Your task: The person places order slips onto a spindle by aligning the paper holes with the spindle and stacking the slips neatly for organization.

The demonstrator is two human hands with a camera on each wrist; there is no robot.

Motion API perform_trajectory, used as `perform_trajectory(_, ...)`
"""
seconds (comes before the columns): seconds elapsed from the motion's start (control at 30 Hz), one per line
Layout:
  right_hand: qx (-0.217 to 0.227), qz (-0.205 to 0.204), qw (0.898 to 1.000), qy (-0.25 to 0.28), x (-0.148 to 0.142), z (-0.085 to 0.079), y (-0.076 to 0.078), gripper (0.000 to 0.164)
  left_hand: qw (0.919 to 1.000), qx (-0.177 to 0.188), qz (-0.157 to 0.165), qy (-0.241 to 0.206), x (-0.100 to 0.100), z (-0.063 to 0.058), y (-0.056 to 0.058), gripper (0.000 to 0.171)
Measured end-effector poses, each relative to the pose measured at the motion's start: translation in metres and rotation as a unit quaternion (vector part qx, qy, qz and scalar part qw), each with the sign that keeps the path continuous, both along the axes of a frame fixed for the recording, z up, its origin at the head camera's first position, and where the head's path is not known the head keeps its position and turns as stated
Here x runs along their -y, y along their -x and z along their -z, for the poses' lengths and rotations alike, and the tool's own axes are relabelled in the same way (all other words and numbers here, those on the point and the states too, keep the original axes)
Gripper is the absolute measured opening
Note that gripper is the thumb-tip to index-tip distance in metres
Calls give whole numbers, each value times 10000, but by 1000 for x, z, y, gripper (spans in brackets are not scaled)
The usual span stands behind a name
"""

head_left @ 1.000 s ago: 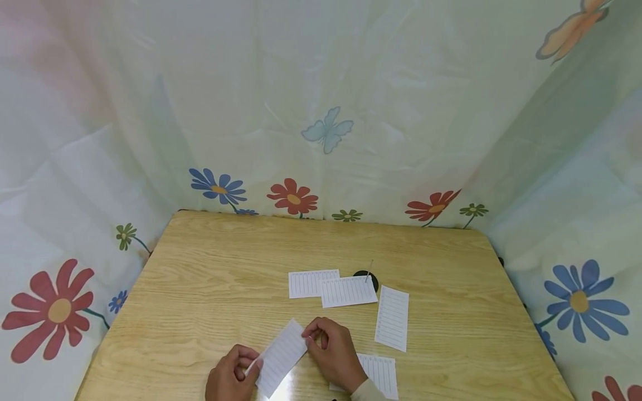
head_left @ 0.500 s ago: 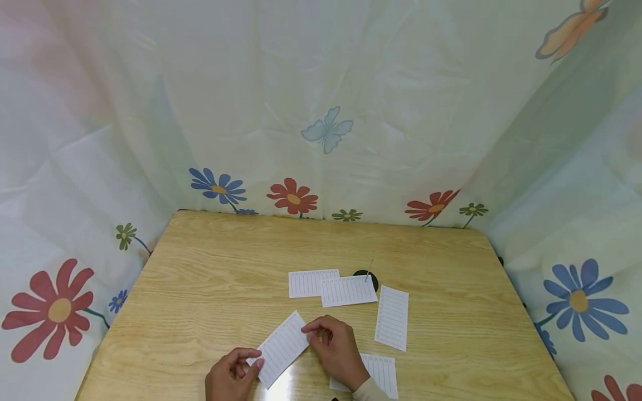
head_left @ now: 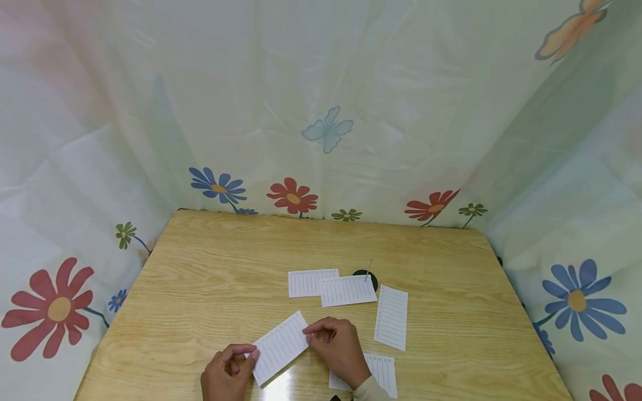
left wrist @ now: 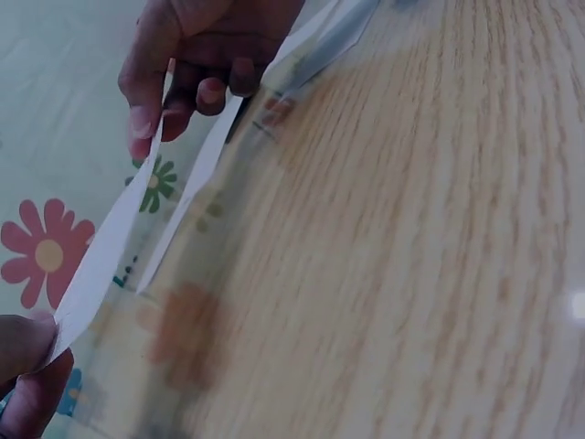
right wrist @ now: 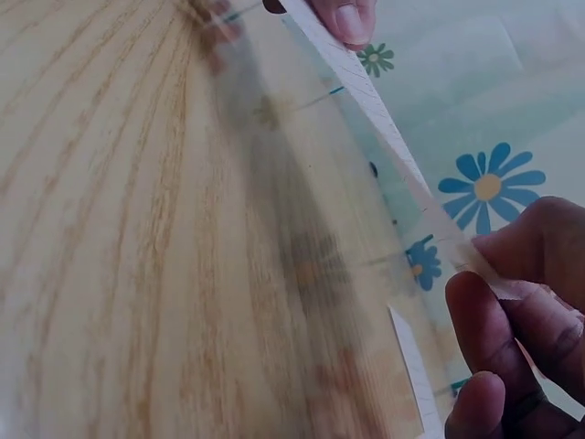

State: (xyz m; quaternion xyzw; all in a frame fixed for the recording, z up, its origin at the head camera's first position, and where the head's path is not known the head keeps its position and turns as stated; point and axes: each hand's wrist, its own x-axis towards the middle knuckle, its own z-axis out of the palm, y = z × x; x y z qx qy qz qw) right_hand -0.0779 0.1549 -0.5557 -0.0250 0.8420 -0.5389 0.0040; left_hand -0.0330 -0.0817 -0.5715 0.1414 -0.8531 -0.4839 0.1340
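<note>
Now I see the lined paper slip lower and flatter than before | left hand pinches near end | right hand pinches far end | just above tabletop

The paper slip between the hands is white with fine grey ruled lines, as are the other slips lying on the light yellowish wood-grain table. The pale curtain around it carries red, blue and green flowers, a light blue butterfly and an orange one.
</note>
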Motion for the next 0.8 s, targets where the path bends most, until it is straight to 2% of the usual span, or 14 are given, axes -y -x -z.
perform_trajectory(0.13,107,27,9997,201,-2,0,2,9,9999,-34,-68,-108,-1,-4,2,15)
perform_trajectory(0.27,79,-17,9991,414,-5,-1,3,7,9992,42,-111,-377,-2,-9,3,16)
perform_trajectory(0.4,61,28,9993,366,-8,-3,4,8,9971,172,7,-740,-3,-14,3,13)
perform_trajectory(0.53,82,34,9993,372,-9,-5,5,10,9947,93,240,-999,-3,-17,5,12)
perform_trajectory(0.67,-82,-188,9990,395,-11,-7,5,14,9932,34,410,-1087,-4,-16,7,14)
perform_trajectory(0.8,-310,-468,9979,315,-13,-7,5,16,9937,10,337,-1067,-5,-16,10,13)
